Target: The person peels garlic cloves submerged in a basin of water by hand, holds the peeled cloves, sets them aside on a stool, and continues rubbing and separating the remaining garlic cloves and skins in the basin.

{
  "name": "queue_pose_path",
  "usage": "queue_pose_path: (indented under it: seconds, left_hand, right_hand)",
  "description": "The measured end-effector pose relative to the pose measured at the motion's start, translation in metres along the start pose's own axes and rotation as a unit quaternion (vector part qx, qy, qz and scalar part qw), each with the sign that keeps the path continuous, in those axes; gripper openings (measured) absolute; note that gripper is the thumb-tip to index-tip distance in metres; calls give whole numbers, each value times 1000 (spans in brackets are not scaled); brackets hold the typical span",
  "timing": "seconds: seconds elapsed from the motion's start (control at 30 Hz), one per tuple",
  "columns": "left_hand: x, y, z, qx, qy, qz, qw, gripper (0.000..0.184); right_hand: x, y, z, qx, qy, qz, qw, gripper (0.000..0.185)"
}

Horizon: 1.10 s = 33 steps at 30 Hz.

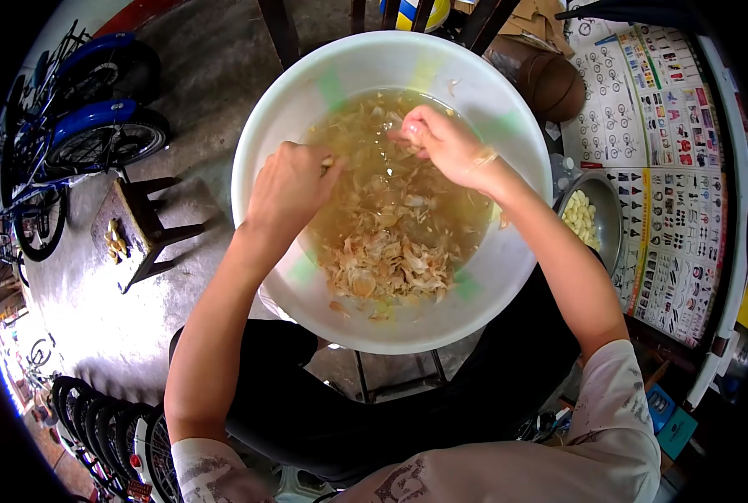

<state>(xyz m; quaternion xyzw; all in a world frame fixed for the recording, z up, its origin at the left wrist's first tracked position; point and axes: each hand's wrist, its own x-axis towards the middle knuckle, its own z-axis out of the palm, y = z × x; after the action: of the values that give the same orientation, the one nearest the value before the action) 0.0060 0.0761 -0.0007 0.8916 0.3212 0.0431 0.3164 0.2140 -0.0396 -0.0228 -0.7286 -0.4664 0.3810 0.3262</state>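
Observation:
A big white plastic basin (261, 126) stands in front of me, holding cloudy water with many papery garlic skins (390, 260) heaped towards its near side. Over the left part of the water, my left hand (297, 180) is closed on a pale garlic clove (328, 162) that shows at the fingertips. My right hand (437, 144) is above the far right of the water, its fingers pinched together. What they hold, if anything, is too small to tell. Bits of skin cling to the right wrist. Peeled garlic cloves (581, 218) fill part of a metal bowl (610, 214) right of the basin.
On the left stands a small wooden stool (131, 222) with several brownish pieces on it. Bicycles (97, 126) line the left side, and tyres (97, 427) stand at lower left. A table covered with printed sheets (654, 168) is on the right. A brown ball (551, 88) lies behind the basin.

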Motion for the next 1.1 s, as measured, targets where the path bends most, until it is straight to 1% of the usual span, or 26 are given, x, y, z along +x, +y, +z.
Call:
queue_pose_path:
  seconds: [0.03,0.07,0.13,0.17,0.2,0.23,0.27,0.33,0.37,0.4,0.43,0.47,0.5,0.53,0.6,0.63,0.67,0.73,0.8,0.83,0.87,0.93,0.97,1.03,1.07,1.1]
  left_hand:
    - [0,0,0,0,0,-1,1000,23]
    - [0,0,1,10,3,-6,1000,25]
    - [0,1,0,23,3,-10,1000,26]
    - [-1,3,-2,-2,-4,-31,1000,27]
    - [-1,4,-3,-27,-10,-53,998,28]
    - [0,2,-2,-26,-10,-52,998,28]
    - [0,-2,-1,-45,-14,-48,998,27]
    - [0,-12,3,-64,-18,-45,997,26]
    - [0,-15,5,-81,1,-12,997,25]
    - [-1,-17,5,-98,20,23,995,24]
    - [-2,-17,5,-98,19,21,995,24]
    - [-2,-13,2,-96,-4,-4,995,24]
    - [-1,-10,0,-94,-27,-29,995,24]
    - [0,-10,1,-93,-26,-27,995,24]
    - [2,-10,3,-183,-29,-46,982,24]
    - [3,-8,0,-183,-28,-46,982,24]
    - [4,-5,-7,-185,-26,-52,981,24]
    - [4,-6,-14,-186,-21,-63,980,23]
    - [5,-9,-14,-257,12,-57,965,23]
    - [6,-12,-10,-261,37,-44,964,23]
    - [5,-11,-10,-261,35,-43,964,23]
    - [5,-7,-11,-244,18,-64,967,24]
    - [6,-6,-12,-244,18,-61,968,24]
    - [3,-7,-12,-254,6,-68,965,25]
    - [4,-8,-13,-254,8,-69,965,25]
    - [4,-9,-12,-255,12,-60,965,25]
  right_hand:
    - [-4,-8,-4,151,-18,91,984,24]
    - [-4,-15,-6,152,-19,91,984,24]
    - [-2,-20,-9,105,13,118,987,23]
    - [1,-13,-7,106,14,118,987,23]
    - [5,0,-2,75,-3,78,994,21]
    - [8,11,2,45,-20,37,998,20]
    - [9,16,5,46,-19,37,998,20]
    - [11,24,10,-95,18,-66,993,12]
    - [13,24,11,-94,16,-66,993,12]
    - [15,24,12,-138,72,-105,982,11]
    - [16,24,12,-182,128,-142,965,13]
    - [16,27,20,-182,128,-142,965,13]
    - [15,29,35,-162,87,-146,972,16]
    - [14,32,46,-141,46,-151,977,20]
    - [0,13,54,-136,-127,-134,973,21]
    - [-7,0,49,-129,-207,-85,966,17]
    - [-8,-8,40,-130,-210,-88,965,17]
    - [-16,-7,15,-83,-316,-83,941,17]
    - [-4,2,-5,-72,-191,-107,973,18]
    - [0,-1,-14,-118,-119,-47,985,18]
    - [3,-5,-17,-156,-52,-55,985,15]
    - [10,7,-8,-284,-51,-7,957,15]
    - [10,17,0,-285,-48,-6,957,15]
    - [6,31,20,-343,-4,-48,938,20]
    - [3,23,28,-344,-5,-50,938,20]
    - [-2,11,37,-349,-8,-40,936,24]
